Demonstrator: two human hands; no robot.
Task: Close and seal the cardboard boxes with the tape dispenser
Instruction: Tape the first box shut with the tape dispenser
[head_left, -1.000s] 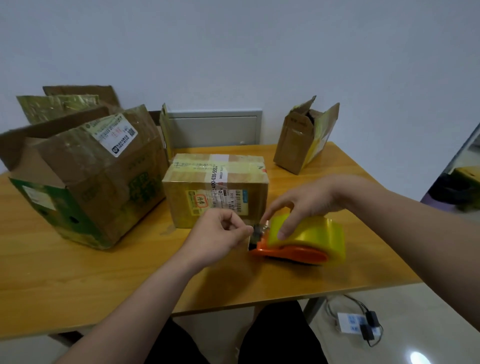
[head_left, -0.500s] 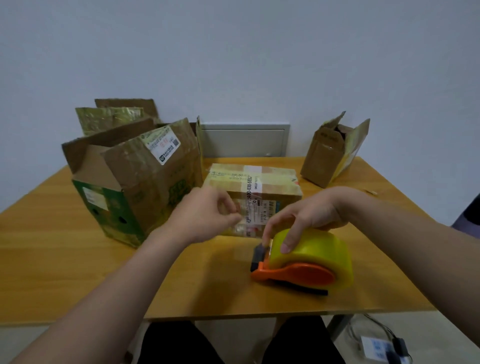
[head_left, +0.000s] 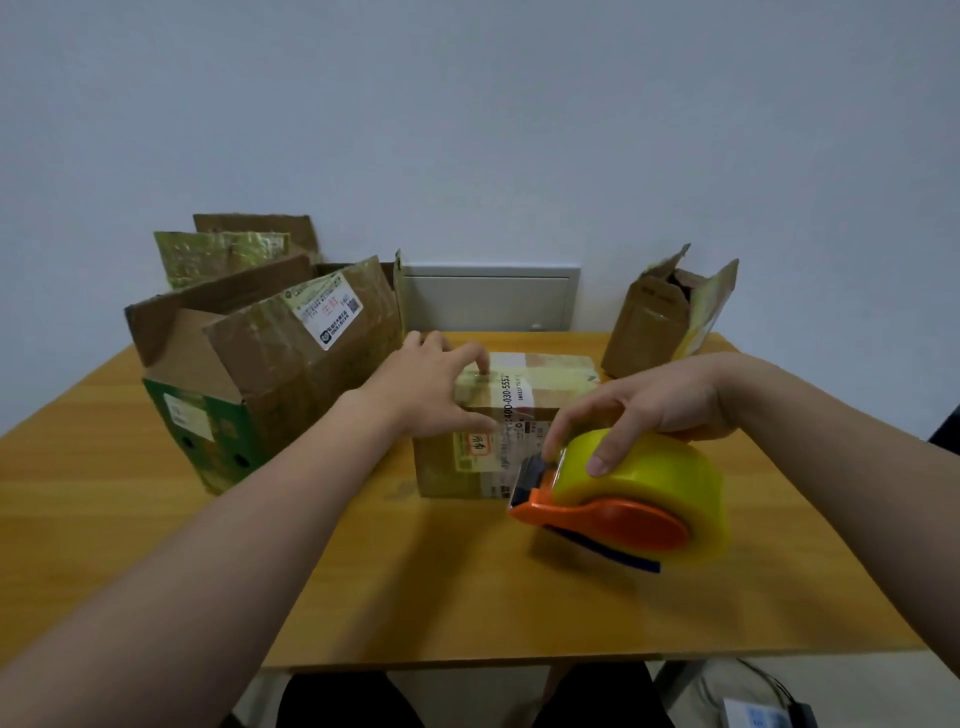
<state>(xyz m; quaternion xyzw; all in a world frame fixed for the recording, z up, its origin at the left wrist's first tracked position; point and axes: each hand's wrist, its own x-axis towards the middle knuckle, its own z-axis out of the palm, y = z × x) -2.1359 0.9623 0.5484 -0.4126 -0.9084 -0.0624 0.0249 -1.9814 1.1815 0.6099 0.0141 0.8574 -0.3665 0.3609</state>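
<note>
The right hand (head_left: 649, 410) clamps its fingers on the roll of the one dispenser (head_left: 618, 499) at the desk's (head_left: 363, 571) near right. I'd land its blade end squarely on the seam while the left hand (head_left: 431, 395), fingers bent over a top corner, steadies the closed box (head_left: 519, 415) mid-desk. Three boxes: that one, an open big box (head_left: 260, 364) left, an open small box (head_left: 660, 317) far right.

The left hand (head_left: 426, 387) covers the near-left top corner of the sealed box (head_left: 550, 379). Whether its fingers pinch a tape end or merely press down cannot be determined. The thumb of the right hand (head_left: 660, 405) is hidden behind the tape dispenser (head_left: 623, 499), whose outline is motion-blurred. The label print (head_left: 511, 431) just beside the left fingers is mostly illegible. The floor device (head_left: 763, 717) below the right fingers is cut off by the frame edge.
</note>
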